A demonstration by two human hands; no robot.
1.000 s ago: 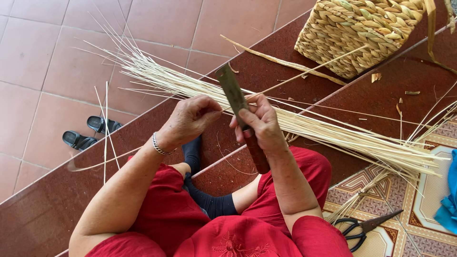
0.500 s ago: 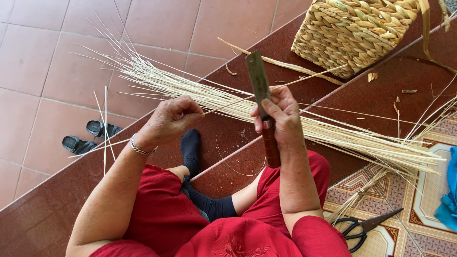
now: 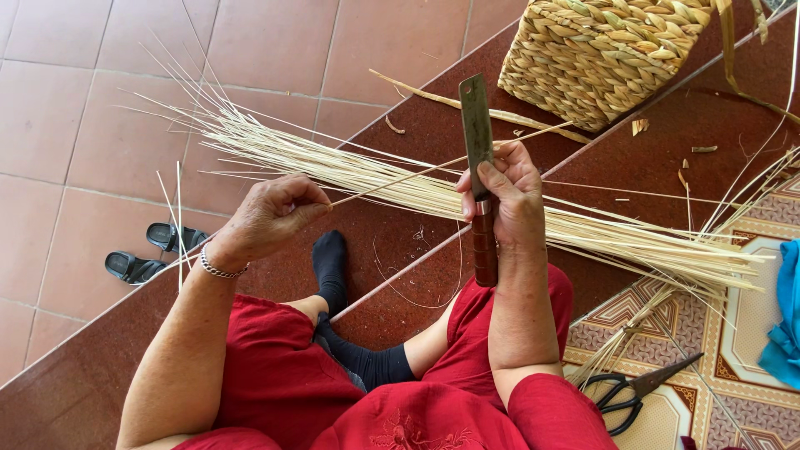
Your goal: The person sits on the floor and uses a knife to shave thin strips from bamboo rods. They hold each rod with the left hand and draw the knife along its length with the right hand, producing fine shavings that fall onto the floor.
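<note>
red-brown tiled steps, person seated, straw work across the lap.
woven basket (image 3: 608, 54) up-step; bundle of pale strips (image 3: 400, 179) spans knees for reach; right hand (image 3: 504, 196) grip wrapped round knife (image 3: 477, 133), blade upright; left hand (image 3: 271, 217) grip pinching single strip (image 3: 400, 179) taut against it.
</note>
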